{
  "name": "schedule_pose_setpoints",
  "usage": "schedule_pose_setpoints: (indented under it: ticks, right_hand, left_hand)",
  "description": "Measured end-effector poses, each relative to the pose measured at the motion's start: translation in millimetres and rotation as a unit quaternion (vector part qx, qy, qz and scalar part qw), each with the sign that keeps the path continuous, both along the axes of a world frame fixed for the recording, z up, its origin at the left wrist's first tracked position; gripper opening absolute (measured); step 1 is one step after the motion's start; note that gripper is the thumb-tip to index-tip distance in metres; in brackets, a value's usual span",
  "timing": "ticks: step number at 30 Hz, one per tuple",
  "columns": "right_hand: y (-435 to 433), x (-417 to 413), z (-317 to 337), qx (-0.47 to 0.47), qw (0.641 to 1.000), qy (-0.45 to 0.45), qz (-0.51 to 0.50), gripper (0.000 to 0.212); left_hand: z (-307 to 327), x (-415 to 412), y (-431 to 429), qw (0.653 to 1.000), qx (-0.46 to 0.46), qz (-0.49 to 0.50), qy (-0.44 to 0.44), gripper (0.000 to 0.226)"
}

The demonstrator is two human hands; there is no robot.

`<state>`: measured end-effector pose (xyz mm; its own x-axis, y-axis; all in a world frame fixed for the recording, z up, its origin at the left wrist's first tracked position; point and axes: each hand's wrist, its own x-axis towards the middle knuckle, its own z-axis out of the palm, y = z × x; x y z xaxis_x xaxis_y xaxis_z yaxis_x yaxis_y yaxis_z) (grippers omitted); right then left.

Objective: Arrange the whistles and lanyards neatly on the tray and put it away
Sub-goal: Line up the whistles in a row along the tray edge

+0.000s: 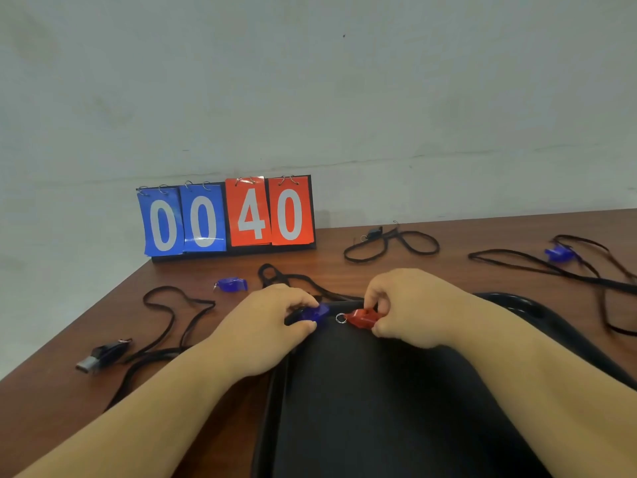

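Head view: left hand (275, 326) pinches a blue plastic whistle (315, 312), right hand (410, 305) a red plastic whistle (362, 318), apparently aligning both at the far edge of the black tray (379, 408); next, release them gently.

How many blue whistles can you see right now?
3. One translucent blue plastic whistle lies loose in front of the flip scoreboard; a second blue whistle is pinched in the left hand; a third blue whistle sits far right. The arms could hide others.
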<state>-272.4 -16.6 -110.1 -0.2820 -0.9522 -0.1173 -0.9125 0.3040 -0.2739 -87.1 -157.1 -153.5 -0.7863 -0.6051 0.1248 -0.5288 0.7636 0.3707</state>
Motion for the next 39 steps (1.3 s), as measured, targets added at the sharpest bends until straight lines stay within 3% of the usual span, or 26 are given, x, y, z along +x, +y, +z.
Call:
schedule_pose_setpoints:
  ticks: [5,12,17,21,26,33,39]
  right_hand:
    - [-2,-3,-1,-0.015,1.000,-0.011,0.010,0.027]
    - [-6,0,-9,-0.035,0.998,-0.049,0.022,0.048]
    - [-9,-1,-15,-0.067,0.996,-0.049,0.039,0.034]
    - [-13,4,-24,-0.082,0.994,-0.040,0.059,0.040]
    - [-17,6,-28,-0.098,0.993,-0.032,0.053,0.029]
    - [-25,7,-33,-0.142,0.990,-0.008,0.009,0.034]
    - [-25,1,-32,-0.118,0.993,-0.007,0.003,0.031]
  left_hand:
    - [-1,0,-1,1.000,0.006,0.003,0.004,0.037]
    - [2,2,-1,1.000,0.016,-0.014,-0.006,0.041]
    - [4,7,2,0.998,0.059,-0.033,-0.007,0.048]
    - [3,6,6,0.997,0.062,-0.042,-0.013,0.060]
    - [0,4,4,0.998,0.061,-0.027,-0.017,0.087]
    - [-2,-6,3,0.999,0.040,0.032,0.004,0.066]
    - [-2,-8,0,0.998,0.046,0.037,-0.005,0.056]
